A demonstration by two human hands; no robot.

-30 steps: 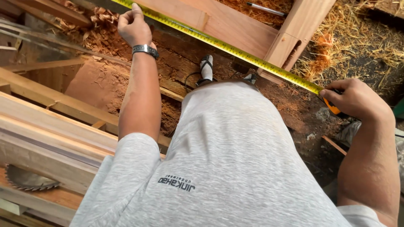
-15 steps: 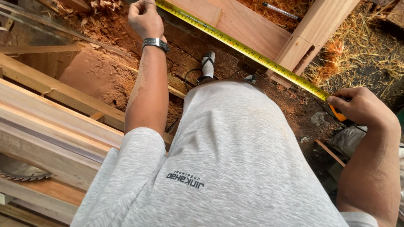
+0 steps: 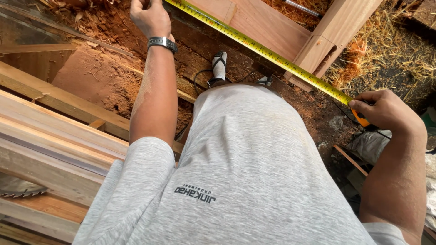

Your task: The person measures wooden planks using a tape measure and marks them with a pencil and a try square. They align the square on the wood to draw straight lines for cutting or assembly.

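A yellow tape measure blade (image 3: pixel 268 53) stretches diagonally along the edge of a wooden frame (image 3: pixel 313 47). My right hand (image 3: pixel 383 111) grips the orange tape measure case (image 3: pixel 362 119) at the lower right end. My left hand (image 3: pixel 149 17), with a metal watch (image 3: pixel 162 42) on the wrist, is closed at the top near the tape's far end; the tape's tip is out of view. My grey shirt fills the lower middle.
Long wooden planks (image 3: pixel 54 136) lie stacked at the left, with a circular saw blade (image 3: pixel 20 188) at the lower left. Red sawdust (image 3: pixel 97 75) covers the ground. Straw (image 3: pixel 395 59) lies at the right. A sandalled foot (image 3: pixel 219 68) shows below the frame.
The view has shifted, so both hands and the tape sit higher and further right in the picture. Both hands keep their hold; the tape stays stretched along the frame.
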